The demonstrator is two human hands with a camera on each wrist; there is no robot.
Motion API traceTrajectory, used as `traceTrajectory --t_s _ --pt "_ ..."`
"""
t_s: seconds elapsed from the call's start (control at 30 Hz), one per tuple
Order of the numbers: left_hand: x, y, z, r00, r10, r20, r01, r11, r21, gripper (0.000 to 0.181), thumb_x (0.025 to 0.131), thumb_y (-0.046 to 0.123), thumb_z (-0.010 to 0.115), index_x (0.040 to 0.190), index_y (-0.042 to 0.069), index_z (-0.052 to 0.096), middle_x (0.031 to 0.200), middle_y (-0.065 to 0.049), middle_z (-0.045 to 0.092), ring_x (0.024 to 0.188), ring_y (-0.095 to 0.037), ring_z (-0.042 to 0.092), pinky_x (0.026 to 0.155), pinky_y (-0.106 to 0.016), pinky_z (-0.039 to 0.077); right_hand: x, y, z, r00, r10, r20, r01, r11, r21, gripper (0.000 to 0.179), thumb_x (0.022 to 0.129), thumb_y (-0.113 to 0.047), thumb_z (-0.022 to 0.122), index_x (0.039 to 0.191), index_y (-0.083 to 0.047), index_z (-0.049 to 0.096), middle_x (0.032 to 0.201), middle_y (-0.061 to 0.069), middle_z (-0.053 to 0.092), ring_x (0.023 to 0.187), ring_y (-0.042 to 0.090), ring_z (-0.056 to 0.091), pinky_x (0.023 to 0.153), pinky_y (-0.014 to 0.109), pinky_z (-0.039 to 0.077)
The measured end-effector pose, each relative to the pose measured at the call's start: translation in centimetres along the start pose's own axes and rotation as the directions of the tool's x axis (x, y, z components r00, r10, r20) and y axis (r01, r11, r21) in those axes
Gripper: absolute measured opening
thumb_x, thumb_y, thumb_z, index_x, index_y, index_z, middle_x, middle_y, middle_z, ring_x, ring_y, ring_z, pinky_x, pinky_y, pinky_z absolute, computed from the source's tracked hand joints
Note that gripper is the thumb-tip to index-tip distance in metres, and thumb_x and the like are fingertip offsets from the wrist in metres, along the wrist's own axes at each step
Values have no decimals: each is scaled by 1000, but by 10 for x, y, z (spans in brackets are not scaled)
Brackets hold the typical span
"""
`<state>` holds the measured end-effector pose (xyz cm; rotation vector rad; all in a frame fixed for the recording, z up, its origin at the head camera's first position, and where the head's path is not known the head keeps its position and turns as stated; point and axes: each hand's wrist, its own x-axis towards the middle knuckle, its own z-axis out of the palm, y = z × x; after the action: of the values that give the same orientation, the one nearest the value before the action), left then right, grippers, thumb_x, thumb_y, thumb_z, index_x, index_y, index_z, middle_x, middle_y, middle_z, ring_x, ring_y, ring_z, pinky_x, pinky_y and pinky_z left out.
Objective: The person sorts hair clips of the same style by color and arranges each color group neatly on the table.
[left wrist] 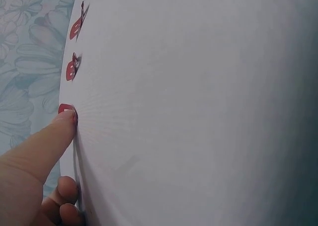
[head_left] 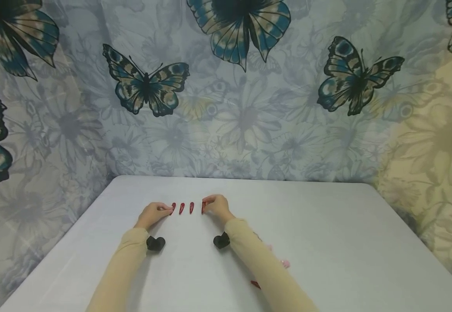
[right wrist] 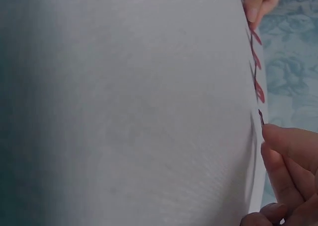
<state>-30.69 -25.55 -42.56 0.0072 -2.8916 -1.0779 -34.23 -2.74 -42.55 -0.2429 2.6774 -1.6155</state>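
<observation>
here, right grip (head_left: pixel 218 207) pinches a red clip (head_left: pixel 203 207); left grip (head_left: pixel 153 213) touches another (head_left: pixel 173 206).

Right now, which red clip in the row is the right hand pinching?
The row's rightmost clip: the right hand pinches it; the middle two clips lie untouched, and the left hand touches the leftmost clip.

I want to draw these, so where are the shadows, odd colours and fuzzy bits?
Head view: soft shadows beside the sleeves on the white table, a yellowish tint on the patterned cloth at right; left wrist view: dark along the right edge, red clips a little soft; right wrist view: dark and bluish along the left edge, clips fuzzy.
</observation>
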Motion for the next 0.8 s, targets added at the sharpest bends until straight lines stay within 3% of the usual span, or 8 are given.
traceTrajectory --t_s 0.3,0.4,0.43,0.53,0.6,0.63,0.8 --pt "1 7 -1 1000 9 -5 -9 1000 19 21 82 25 66 87 5 70 83 -5 61 72 -21 51 68 -39 40 0 -4 2 999 -51 -12 50 995 -82 28 65 7 71 92 -1 69 72 4 57 68 16 50 65 28 43" --pt "1 6 -2 1000 11 -5 -11 1000 23 21 82 25 66 87 5 70 85 -6 62 75 -22 52 70 -40 40 4 3 4 994 -108 -17 105 985 -134 31 66 4 71 95 -4 69 77 6 58 72 19 52 67 30 43" --pt "1 5 -1 1000 13 -5 -13 1000 22 21 82 25 66 87 5 69 86 -7 62 76 -23 53 71 -41 40 15 16 11 989 -146 -19 142 980 -139 31 64 4 72 93 -5 69 77 6 58 70 19 52 64 30 42" --pt "0 1 -1 1000 10 -2 -10 1000 23 20 82 25 66 85 5 69 86 -7 62 77 -24 53 71 -41 40 42 48 27 987 -159 28 161 979 -125 33 62 1 76 92 -11 70 79 3 60 73 18 55 66 31 44" --pt "-1 -1 0 1000 4 -3 -4 1000 24 20 81 25 66 84 6 69 86 -7 62 77 -24 53 71 -41 40 51 58 33 987 -153 55 159 982 -104 34 61 1 77 91 -11 70 79 3 60 73 17 56 65 30 44" --pt "-1 -2 0 1000 3 -3 -3 1000 24 19 81 25 66 84 6 69 86 -7 62 77 -24 53 71 -41 40 60 69 38 980 -190 63 195 978 -78 33 58 0 78 88 -12 70 76 1 60 69 14 56 62 28 44" --pt "2 -3 2 1000 3 -5 -3 1000 30 20 81 26 67 85 7 70 85 -6 62 76 -23 53 70 -40 40 36 35 22 987 -141 80 150 981 -120 32 61 5 74 90 -6 70 78 5 61 73 17 59 64 29 46"
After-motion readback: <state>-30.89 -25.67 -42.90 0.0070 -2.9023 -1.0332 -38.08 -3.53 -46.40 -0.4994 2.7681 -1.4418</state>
